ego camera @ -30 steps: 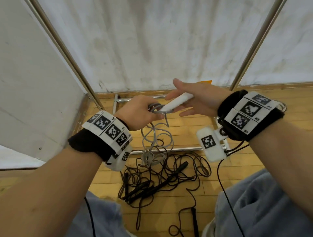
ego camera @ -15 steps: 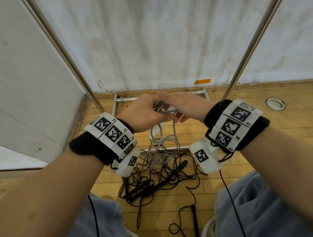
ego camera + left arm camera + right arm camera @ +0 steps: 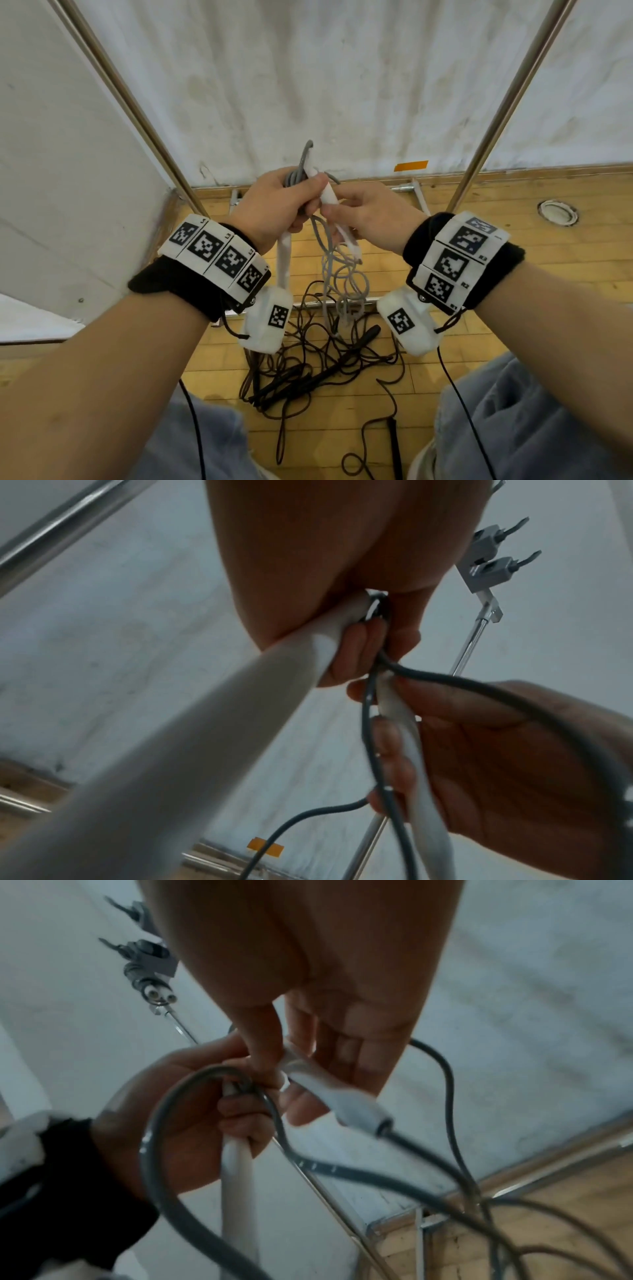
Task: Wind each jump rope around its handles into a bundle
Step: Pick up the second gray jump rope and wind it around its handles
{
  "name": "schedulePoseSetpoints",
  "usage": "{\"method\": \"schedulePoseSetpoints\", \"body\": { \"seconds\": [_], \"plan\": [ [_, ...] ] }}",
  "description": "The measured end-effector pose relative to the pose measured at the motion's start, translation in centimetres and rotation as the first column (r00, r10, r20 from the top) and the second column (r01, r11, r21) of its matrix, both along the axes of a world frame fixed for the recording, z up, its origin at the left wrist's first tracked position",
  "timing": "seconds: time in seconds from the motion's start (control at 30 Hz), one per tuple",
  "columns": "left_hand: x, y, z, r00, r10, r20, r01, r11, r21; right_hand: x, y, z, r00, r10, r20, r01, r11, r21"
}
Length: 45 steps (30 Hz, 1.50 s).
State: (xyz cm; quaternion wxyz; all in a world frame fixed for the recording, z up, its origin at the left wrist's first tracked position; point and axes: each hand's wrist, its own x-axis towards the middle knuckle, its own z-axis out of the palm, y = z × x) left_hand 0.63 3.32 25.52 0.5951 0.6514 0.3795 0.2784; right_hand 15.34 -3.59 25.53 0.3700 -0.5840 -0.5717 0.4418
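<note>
A grey jump rope with two white handles is held up in front of the white curtain. My left hand [image 3: 274, 205] grips one white handle [image 3: 283, 260], which points down, together with a bunch of grey rope turns [image 3: 298, 174] at its top. My right hand [image 3: 370, 214] pinches the second white handle [image 3: 329, 196] beside the first. In the left wrist view the first handle [image 3: 205, 723] and the second handle [image 3: 407, 750] lie close together. The slack grey rope [image 3: 346, 284] hangs in loops to the floor.
Tangled black jump ropes [image 3: 308, 370] lie on the wooden floor between my knees. Two slanted metal poles [image 3: 137, 102] [image 3: 507, 102] and a floor rail [image 3: 421, 198] frame the curtain. A round floor fitting [image 3: 557, 212] sits at the right.
Both hands have risen and come together. The right hand's handle swung from lying across to standing beside the left hand's handle, and the grey rope was lifted higher.
</note>
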Motion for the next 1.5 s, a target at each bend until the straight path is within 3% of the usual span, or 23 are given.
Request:
{"method": "schedulePoseSetpoints", "body": {
  "seconds": [0.07,0.13,0.23,0.33,0.4,0.47,0.6,0.73,0.93,1.1,1.27,1.37,1.5],
  "plan": [
    [-0.4,0.5,0.1,0.995,0.096,-0.014,-0.096,0.995,0.005,0.6,0.2,0.0,0.974,-0.047,0.223,0.045,0.999,0.016],
    [-1.1,1.4,0.2,0.973,0.230,-0.011,-0.230,0.973,-0.005,1.6,0.3,-0.1,0.883,-0.035,0.467,0.057,0.998,-0.033],
    [-2.4,2.8,0.3,0.937,0.332,-0.108,-0.332,0.943,0.016,3.2,0.5,-0.3,0.790,-0.029,0.613,0.147,0.979,-0.144],
    [-2.6,3.2,0.1,0.910,0.307,-0.277,-0.297,0.952,0.080,3.9,0.9,-0.2,0.844,-0.271,0.464,0.337,0.940,-0.063],
    [-2.3,2.9,0.0,0.913,0.286,-0.292,-0.271,0.958,0.091,3.7,1.0,0.3,0.853,-0.348,0.389,0.376,0.926,0.003],
    [-2.0,2.5,0.0,0.927,0.250,-0.281,-0.235,0.968,0.086,3.3,1.0,0.6,0.879,-0.334,0.341,0.344,0.938,0.031],
    [-1.6,1.8,0.3,0.971,0.191,-0.144,-0.204,0.976,-0.079,1.8,0.5,0.1,0.948,-0.299,0.113,0.304,0.953,-0.022],
    [-1.0,1.1,0.7,0.995,0.099,-0.032,-0.102,0.983,-0.149,-0.1,0.2,-0.7,0.979,-0.170,0.112,0.168,0.985,0.027],
    [-1.2,0.8,1.3,0.996,0.020,0.084,-0.007,0.988,-0.156,-0.1,0.4,-0.7,0.994,-0.089,-0.060,0.084,0.993,-0.085],
    [-1.2,0.7,1.0,0.999,-0.003,-0.050,0.001,0.999,-0.041,0.1,0.5,-0.6,0.983,-0.184,-0.007,0.184,0.983,-0.003],
    [-1.7,0.9,1.3,0.993,0.077,-0.092,-0.073,0.997,0.038,1.6,0.8,-0.2,0.932,-0.316,-0.177,0.320,0.947,-0.011],
    [-1.4,0.4,1.3,0.996,0.045,-0.073,-0.045,0.999,0.001,1.7,0.8,-0.3,0.935,-0.282,-0.216,0.281,0.959,-0.035],
    [-0.5,-0.7,0.8,0.984,-0.027,-0.174,0.043,0.995,0.086,1.0,0.6,-0.4,0.946,-0.223,-0.234,0.221,0.975,-0.035]
  ]
}}
